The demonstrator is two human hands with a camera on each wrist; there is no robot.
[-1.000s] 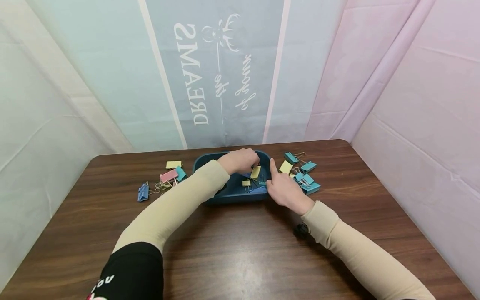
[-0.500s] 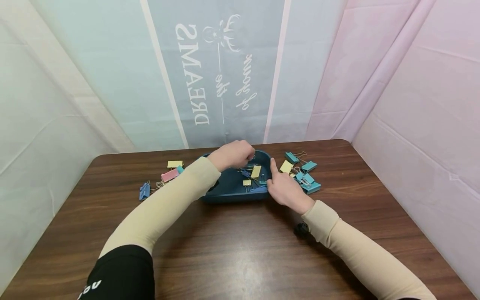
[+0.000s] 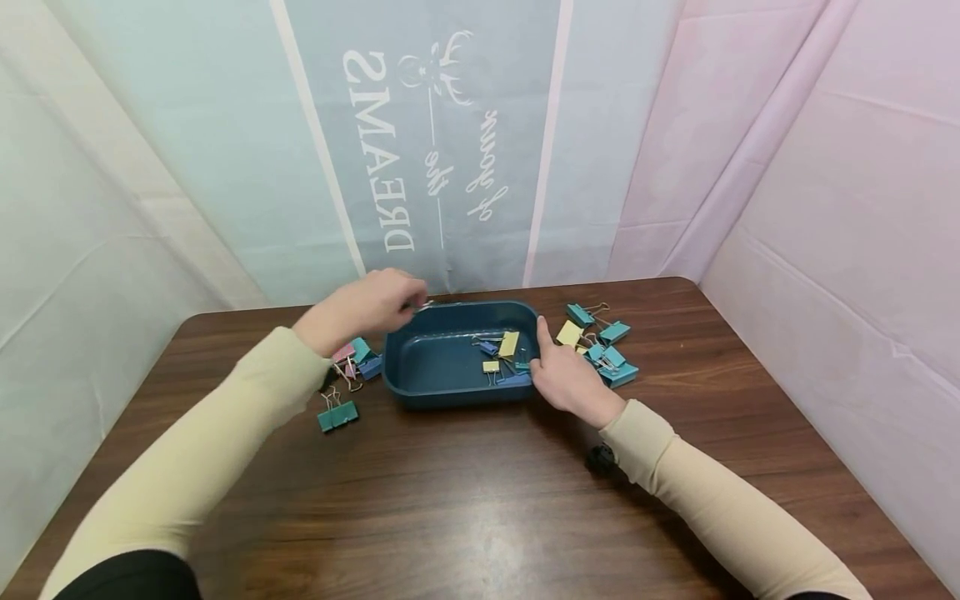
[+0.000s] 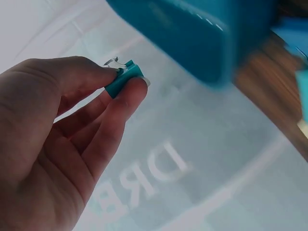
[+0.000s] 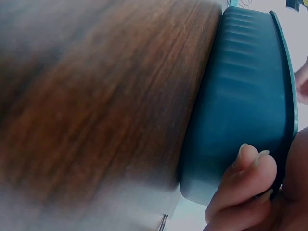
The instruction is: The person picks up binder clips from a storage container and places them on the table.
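Observation:
My left hand (image 3: 363, 308) is beyond the far left corner of a dark blue plastic bin (image 3: 435, 393). In the left wrist view, its thumb and fingertips pinch a small teal binder clip (image 4: 124, 81) with a metal handle. My right hand (image 3: 566, 375) holds the right end of the bin, index finger along the rim. Its other fingers (image 5: 248, 175) curl against the outer wall in the right wrist view. Inside the bin, on the right, lie several binder clips, among them a yellow clip (image 3: 509, 343) and a small blue clip (image 3: 488, 347).
Right of the bin is a pile of mostly teal clips (image 3: 615, 375) with a yellow one (image 3: 570, 333). At its left lie pink, teal and blue clips (image 3: 370, 367), partly behind my left arm, and a teal clip (image 3: 338, 416) nearer. A curtain (image 3: 450, 250) hangs behind the table.
From over the bin, my left hand has moved left to its far left corner. The left forearm's shift uncovers the near teal clip and the bin's left end. My right hand stays put.

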